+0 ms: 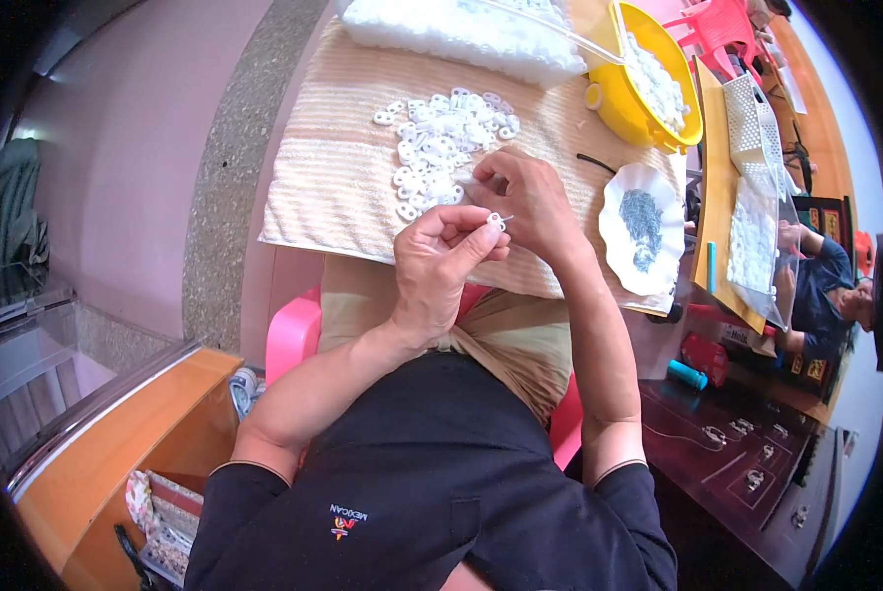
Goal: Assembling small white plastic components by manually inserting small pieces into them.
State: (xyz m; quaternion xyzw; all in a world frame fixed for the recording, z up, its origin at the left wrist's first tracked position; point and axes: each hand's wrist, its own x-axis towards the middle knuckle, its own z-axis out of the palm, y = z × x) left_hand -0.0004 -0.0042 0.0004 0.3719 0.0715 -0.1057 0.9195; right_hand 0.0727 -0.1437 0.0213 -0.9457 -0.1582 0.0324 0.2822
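Pink chair (723,32), teal cylinder (687,374), wooden cabinet (131,458)

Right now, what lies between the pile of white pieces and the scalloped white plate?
The right hand and a thin black object, as the head view shows.

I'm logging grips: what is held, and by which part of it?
The left hand pinches a small white piece by one edge; whether the right hand holds anything cannot be told.
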